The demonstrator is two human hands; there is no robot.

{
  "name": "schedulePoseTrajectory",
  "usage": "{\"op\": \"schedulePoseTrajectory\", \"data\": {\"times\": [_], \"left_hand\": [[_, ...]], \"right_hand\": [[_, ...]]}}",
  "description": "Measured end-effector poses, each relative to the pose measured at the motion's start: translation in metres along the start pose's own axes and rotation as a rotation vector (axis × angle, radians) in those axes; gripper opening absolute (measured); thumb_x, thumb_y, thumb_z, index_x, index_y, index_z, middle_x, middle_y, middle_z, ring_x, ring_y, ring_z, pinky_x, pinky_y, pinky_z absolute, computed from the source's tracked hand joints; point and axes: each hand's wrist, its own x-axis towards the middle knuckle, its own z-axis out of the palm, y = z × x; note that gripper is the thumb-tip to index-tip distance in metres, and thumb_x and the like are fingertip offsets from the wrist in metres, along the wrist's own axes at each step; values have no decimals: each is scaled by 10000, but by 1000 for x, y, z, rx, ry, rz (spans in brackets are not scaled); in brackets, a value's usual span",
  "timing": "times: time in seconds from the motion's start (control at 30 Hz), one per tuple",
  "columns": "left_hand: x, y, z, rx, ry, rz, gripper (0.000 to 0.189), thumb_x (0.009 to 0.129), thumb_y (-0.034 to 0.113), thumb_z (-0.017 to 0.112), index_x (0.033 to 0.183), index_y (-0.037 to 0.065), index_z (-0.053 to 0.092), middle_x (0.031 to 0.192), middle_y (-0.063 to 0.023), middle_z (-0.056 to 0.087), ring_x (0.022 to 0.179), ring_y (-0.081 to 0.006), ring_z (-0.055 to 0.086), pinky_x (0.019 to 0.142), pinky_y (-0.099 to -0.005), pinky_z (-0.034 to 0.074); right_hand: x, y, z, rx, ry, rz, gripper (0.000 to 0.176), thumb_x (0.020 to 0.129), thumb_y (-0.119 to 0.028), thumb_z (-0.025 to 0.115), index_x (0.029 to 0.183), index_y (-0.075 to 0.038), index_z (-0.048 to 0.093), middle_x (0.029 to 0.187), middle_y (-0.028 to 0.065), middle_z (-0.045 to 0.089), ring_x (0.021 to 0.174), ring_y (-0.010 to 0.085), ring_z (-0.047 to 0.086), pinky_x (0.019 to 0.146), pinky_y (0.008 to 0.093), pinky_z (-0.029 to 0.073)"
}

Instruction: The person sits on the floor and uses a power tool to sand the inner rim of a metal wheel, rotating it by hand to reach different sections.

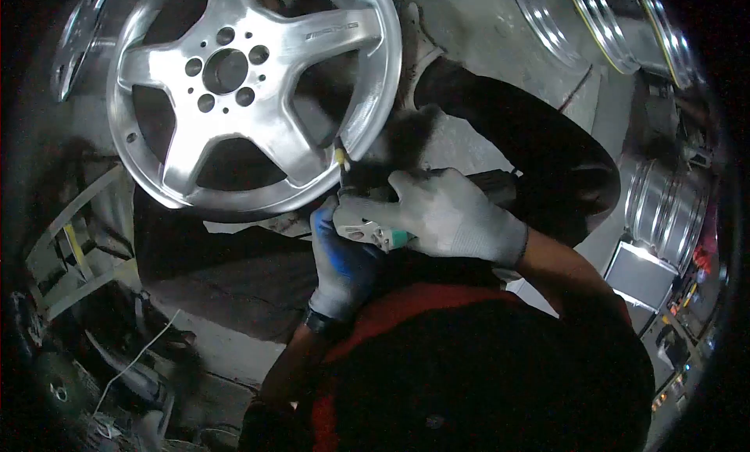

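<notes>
A bare-metal five-spoke alloy wheel (269,128) is tilted in front of me, its face toward the camera. My right hand (457,217), in a whitish knit glove, is closed around a small die grinder (367,232) with a grey and teal body. My left hand (340,268), in a grey and blue glove, wraps the grinder from below, its fingers partly hidden. A thin shaft with a yellowish tip (340,157) points from the tool up to the wheel's lower right rim. It appears to touch there, near a spoke end.
Several shiny wheel rims (601,26) stand at the upper right, with another rim (660,210) below them. A bright lamp panel (641,276) stands at the right. My bent leg (531,132) lies beside the wheel. A pale cable (139,358) runs at the lower left.
</notes>
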Motion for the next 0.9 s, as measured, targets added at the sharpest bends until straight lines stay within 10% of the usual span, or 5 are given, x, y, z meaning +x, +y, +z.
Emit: {"op": "schedulePoseTrajectory", "data": {"times": [0.3,0.47,0.6,0.77,0.9], "left_hand": [[-5,7,-4,-185,110,-84,361,1052,440,514,1182,143,672,1216,-68,711,1217,-267,662,1107,-474,493],[7,-21,-44,580,-10,353,483,963,104,730,1386,67,499,1327,-108,625,1201,-221,644,1053,-412,544],[17,-16,-56,308,52,239,655,894,-76,750,1440,39,405,1353,-129,584,1198,-202,630,1022,-375,559],[2,1,-33,-342,-140,-153,542,981,191,735,1428,99,441,1339,-66,592,1193,-242,645,1081,-430,527],[16,-24,-60,51,-208,136,636,961,438,760,1449,184,442,1389,-89,590,1242,-303,635,1144,-478,482]], "right_hand": [[7,-6,4,-31,9,-51,688,907,-244,674,1564,-341,499,988,122,585,763,264,690,607,428,545],[3,-8,-4,-16,-14,-13,741,896,-283,702,1590,-377,460,999,133,580,716,270,663,606,426,547],[11,-17,-12,-26,-75,4,805,818,-330,792,1567,-365,498,1038,149,585,711,303,696,607,425,581],[8,-12,-3,-27,-39,-15,800,868,-292,740,1600,-397,434,982,147,595,726,288,674,606,423,553],[9,-13,-11,-49,-155,28,884,812,-338,805,1607,-402,425,1026,139,596,780,316,698,641,417,585]]}}
